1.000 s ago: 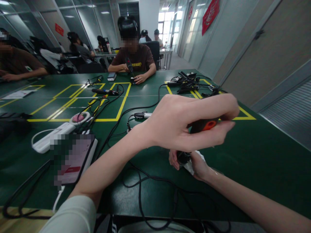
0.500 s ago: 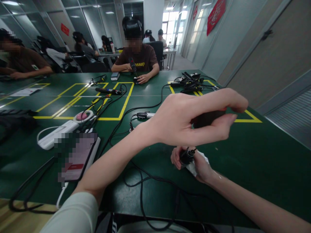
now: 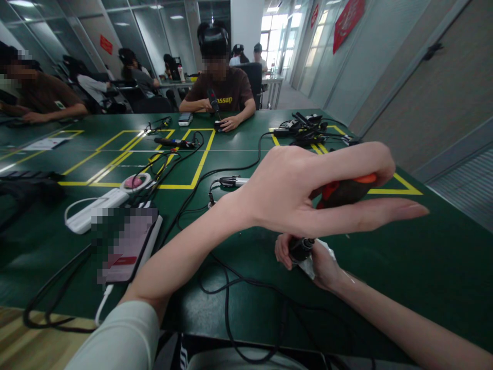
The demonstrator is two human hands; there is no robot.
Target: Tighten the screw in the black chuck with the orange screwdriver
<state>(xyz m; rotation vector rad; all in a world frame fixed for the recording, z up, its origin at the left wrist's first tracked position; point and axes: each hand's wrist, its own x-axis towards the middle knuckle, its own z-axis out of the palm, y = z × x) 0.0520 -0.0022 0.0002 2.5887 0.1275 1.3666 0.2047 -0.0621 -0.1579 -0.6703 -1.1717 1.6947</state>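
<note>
— Orange-and-black screwdriver point(image 3: 344, 189)?
— Gripped in my left hand point(image 3: 304, 198) mid-frame, tip down in the small part point(image 3: 301, 248) my right hand point(image 3: 319, 262) pinches on the green surface point(image 3: 404, 257). Fastening looks unfinished.

A long dark-green bench point(image 3: 423, 267) marked with yellow taped rectangles point(image 3: 200, 164) fills the room's middle. Along the right runs a pale grey panelled wall point(image 3: 442, 92) bearing a red hanging banner point(image 3: 347, 18). Glass partition walls point(image 3: 134, 31) stand at the far left, with a small red sign point(image 3: 107, 44). Daylight pours through bright windows point(image 3: 269, 23) at the corridor's end, above a distant white table point(image 3: 271, 82).
</note>
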